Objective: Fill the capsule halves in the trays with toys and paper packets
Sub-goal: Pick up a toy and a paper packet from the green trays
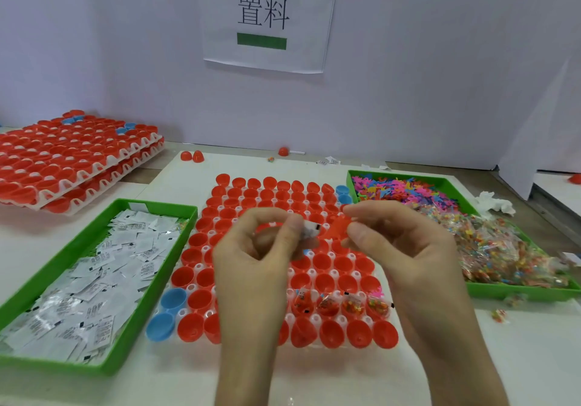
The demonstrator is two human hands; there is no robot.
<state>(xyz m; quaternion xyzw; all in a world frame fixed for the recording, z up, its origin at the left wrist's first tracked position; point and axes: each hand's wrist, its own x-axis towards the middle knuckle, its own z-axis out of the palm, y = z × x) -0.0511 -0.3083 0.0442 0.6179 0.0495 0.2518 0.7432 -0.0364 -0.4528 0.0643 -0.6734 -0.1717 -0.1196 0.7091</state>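
A clear tray (201,268) of red capsule halves, with a few blue ones (172,300), lies in front of me. Several halves in its second-nearest row hold clear packets of coloured bits (352,306). Both hands hover above the middle of the tray. My left hand (254,267) pinches a small white paper packet (309,229) between thumb and fingers. My right hand (405,257) pinches a red toy piece (338,228) right beside the packet. My hands hide part of the tray's middle.
A green bin (103,364) of white paper packets sits at the left. At the right, a green bin (515,290) holds flat coloured toys and clear packets. Stacked trays of red halves (72,160) lie at the far left. Loose red halves (191,156) lie near the back wall.
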